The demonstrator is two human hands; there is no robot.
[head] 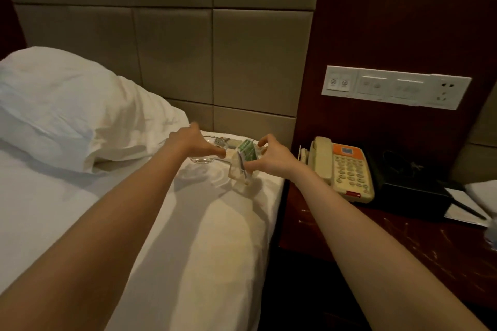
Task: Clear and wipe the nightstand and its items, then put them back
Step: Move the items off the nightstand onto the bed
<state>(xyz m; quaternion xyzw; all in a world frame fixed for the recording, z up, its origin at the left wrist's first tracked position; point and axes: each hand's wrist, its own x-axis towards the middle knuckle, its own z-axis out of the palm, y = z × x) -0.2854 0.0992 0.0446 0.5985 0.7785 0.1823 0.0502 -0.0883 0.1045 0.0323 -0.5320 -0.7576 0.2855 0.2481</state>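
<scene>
Both arms reach over the bed's right corner. My left hand (pixel 196 142) grips the rim of a clear glass ashtray (pixel 207 154) that rests on the white sheet. My right hand (pixel 271 154) holds a clear acrylic stand with green cards in it (pixel 246 153), tilted, its base touching the sheet. To the right stands the dark red nightstand (pixel 403 244), with a beige and orange telephone (pixel 341 169) on it near the bed.
A black tray (pixel 408 193) sits behind the phone, with white paper and a pen (pixel 465 209) at its right. A white pillow (pixel 75 110) lies at the left. A switch and socket panel (pixel 395 87) is on the wall above.
</scene>
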